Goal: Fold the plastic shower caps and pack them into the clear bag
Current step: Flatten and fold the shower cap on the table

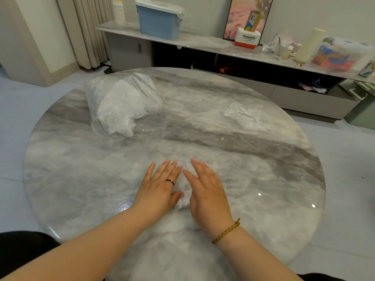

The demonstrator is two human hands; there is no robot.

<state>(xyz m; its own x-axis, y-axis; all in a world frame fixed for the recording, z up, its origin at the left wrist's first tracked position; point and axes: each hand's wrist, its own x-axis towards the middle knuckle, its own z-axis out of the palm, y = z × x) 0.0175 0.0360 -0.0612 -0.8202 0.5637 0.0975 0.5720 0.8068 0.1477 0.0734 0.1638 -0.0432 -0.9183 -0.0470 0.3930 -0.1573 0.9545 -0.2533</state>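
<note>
Left hand (162, 184) and right hand (205, 187) — fingers straight, pressing a shower cap (183, 196) flat on the marble table (81, 175), clear bag (125, 106) beyond.

A home living room is indicated by pleated curtains (89, 31), a low media cabinet (203, 57) cluttered with household items, a leaning framed picture (248, 17), and a round marble desk (263, 159).

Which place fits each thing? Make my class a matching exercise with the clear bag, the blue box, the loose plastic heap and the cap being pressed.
1 clear bag
2 loose plastic heap
3 pressed shower cap
4 blue box

a sideboard
b table, far left
c under left hand and right hand
d table, far right

Pairs: 1-b, 2-d, 3-c, 4-a
</note>
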